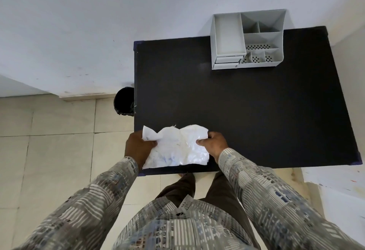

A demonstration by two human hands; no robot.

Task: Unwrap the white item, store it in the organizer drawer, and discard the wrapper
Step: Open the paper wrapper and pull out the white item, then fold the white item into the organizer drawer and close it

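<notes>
A crumpled white wrapper [177, 147] with faint blue marks lies at the near left corner of the black table [246, 111]. My left hand [137, 148] pinches its left edge, and my right hand [214, 144] pinches its right edge. The white item inside is hidden by the wrapper. A grey desk organizer [248, 40] stands at the table's far side, with two small shut drawers [228, 62] at its front left. A black bin [124, 103] sits on the floor just left of the table.
A white wall runs behind the table and bin. Beige floor tiles spread to the left and below. My legs and patterned sleeves are at the table's near edge. A white surface with paint specks shows at the lower right.
</notes>
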